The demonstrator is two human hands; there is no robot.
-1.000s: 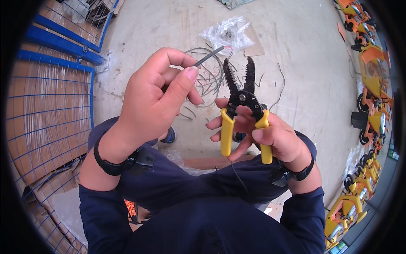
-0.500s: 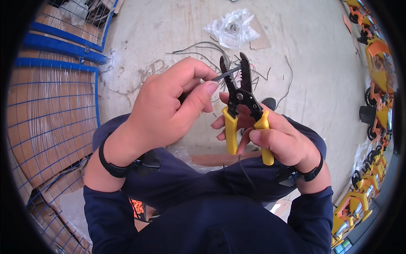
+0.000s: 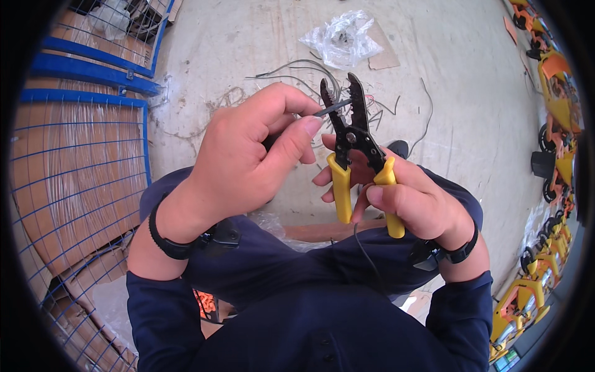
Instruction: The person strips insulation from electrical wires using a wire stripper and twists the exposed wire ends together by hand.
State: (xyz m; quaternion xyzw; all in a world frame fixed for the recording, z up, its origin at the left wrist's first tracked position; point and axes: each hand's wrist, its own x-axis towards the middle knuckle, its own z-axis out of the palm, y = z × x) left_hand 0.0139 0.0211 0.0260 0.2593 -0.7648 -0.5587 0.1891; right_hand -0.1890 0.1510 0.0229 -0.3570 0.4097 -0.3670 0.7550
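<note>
Between thumb and forefinger, my left hand [image 3: 251, 152] pinches a dark grey cable [image 3: 331, 109]. The cable's end reaches across the parted, notched black jaws of a pair of wire strippers [image 3: 351, 137]. Its yellow handles are spread, and my right hand [image 3: 412, 195] is wrapped round them, with the thumb against the right handle and fingers behind. A thin dark cable [image 3: 365, 251] hangs below my right hand over my lap.
On the floor ahead lie loose grey cables [image 3: 297, 65] and scattered offcuts. Beyond them, clear plastic wrap [image 3: 341, 40] rests by a piece of cardboard [image 3: 383, 53]. A blue mesh cage [image 3: 145, 130] holding cardboard stands left; yellow and orange wheeled machines [image 3: 561, 93] line the right.
The view has shifted slightly. Both hands, the cable and the wire strippers keep nearly the same position, with the jaws still parted around the cable.
</note>
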